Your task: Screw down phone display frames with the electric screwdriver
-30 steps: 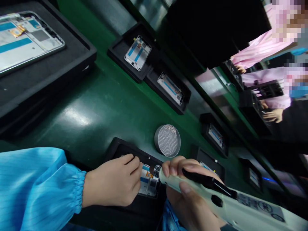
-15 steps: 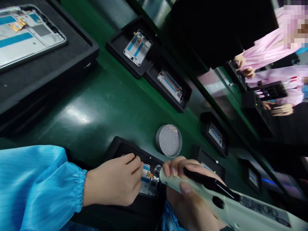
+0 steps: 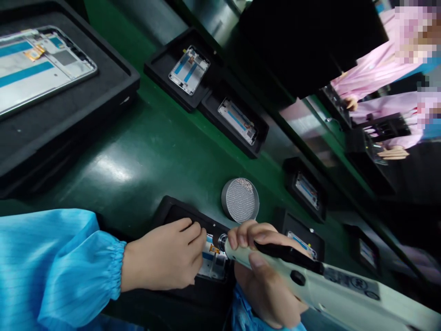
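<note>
"Green desk (image 3: pixel 138 151), nearest station: what does each hand do?"

"Left hand (image 3: pixel 165 255): fingers curled at a phone frame (image 3: pixel 214 263) lying in a black tray (image 3: pixel 182 214); whether they grip it cannot be told. Right hand (image 3: pixel 265 280): clenched around a white electric screwdriver (image 3: pixel 303 276), metal tip just beside the frame."

"How far along?"

"One frame is under the tool. Past a round mesh-topped metal dish (image 3: pixel 240 200), further frames (image 3: pixel 189 70) lie in trays, no hand on them. Farthest: co-workers in pink smocks (image 3: pixel 375 69)."

Pale electric screwdriver (image 3: pixel 330 285) — bit beside a phone frame (image 3: pixel 214 263); frame in black tray (image 3: pixel 179 212).
</note>
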